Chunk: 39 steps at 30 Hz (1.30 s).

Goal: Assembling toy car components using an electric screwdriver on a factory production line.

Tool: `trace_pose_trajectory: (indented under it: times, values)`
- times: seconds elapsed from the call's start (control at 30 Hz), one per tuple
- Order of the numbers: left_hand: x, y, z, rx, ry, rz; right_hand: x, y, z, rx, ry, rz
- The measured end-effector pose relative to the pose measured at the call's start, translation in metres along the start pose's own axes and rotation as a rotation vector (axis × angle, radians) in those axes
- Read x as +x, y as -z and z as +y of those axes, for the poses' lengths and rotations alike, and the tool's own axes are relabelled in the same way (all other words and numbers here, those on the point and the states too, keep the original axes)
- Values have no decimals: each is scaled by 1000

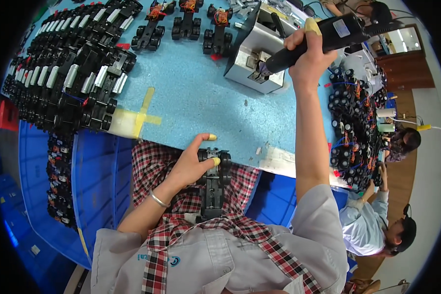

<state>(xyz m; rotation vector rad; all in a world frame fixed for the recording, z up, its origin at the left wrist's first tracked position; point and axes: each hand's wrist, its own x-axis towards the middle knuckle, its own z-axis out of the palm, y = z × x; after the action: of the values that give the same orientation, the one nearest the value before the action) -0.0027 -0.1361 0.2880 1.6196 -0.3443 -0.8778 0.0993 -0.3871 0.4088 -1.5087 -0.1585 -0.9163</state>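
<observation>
My left hand [185, 167], with yellow covers on thumb and fingertip, grips a black toy truck chassis [212, 196] at the table's near edge, over my lap. The chassis lies lengthwise toward me, with wheels along its sides. Up at the right, my right hand [309, 66] is wrapped round a black electric screwdriver [339, 36], a yellow cover on one digit. The driver's front end points down left into a white open box [250, 81]. Small metal parts [260, 61] sit in that box near the tip; whether the bit touches them is hard to see.
Rows of black chassis with silver parts [71, 76] crowd the left side. Several chassis with orange wiring [186, 19] stand at the back; more [350, 127] are piled right. Blue bins [103, 171] flank my lap. A co-worker [372, 225] sits at right, hands at the pile.
</observation>
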Motion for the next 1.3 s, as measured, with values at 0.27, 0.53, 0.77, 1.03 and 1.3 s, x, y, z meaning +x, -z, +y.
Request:
trace_pose_trajectory:
  times: [0.27,0.53,0.77,1.03,1.3]
  values:
    - [10,-4,-6,-64,50,-21,-81,-21,-37,651,-557,-180]
    - [7,4,-14,-118,-46,97,-129,-69,-38,305,-695,-286]
    - [8,-3,-9,-83,5,-9,-154,-53,-31,513,-595,-303]
    - [5,-6,-12,-81,-25,21,-151,-63,-40,400,-533,-346]
    - [3,1,-1,-130,-7,-23,-153,-57,-34,406,-491,-346]
